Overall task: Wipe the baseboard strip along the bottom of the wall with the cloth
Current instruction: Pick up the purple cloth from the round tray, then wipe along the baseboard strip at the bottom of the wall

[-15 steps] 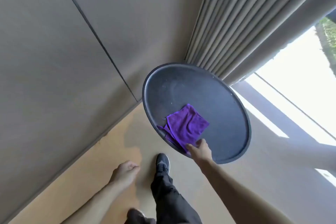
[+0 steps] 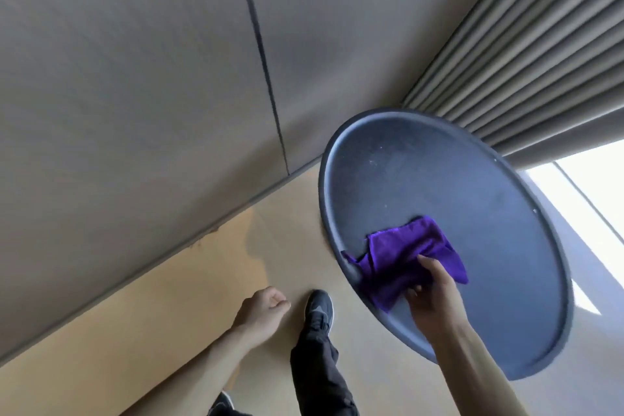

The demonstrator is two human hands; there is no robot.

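Right hand [image 2: 429, 297] gripped cloth [image 2: 405, 257] on table [image 2: 472, 179]; left hand [image 2: 263, 307] empty, loosely curled. I judged baseboard [image 2: 152, 262] unwiped.

Bare forearms [image 2: 209, 368], black trousers [image 2: 315, 378], black trainers [image 2: 319, 309]

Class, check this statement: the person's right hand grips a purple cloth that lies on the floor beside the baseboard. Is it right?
Not quite. The grip of the right hand is on the purple cloth, but the cloth lies on the round dark table, not on the floor. The head view shows it.
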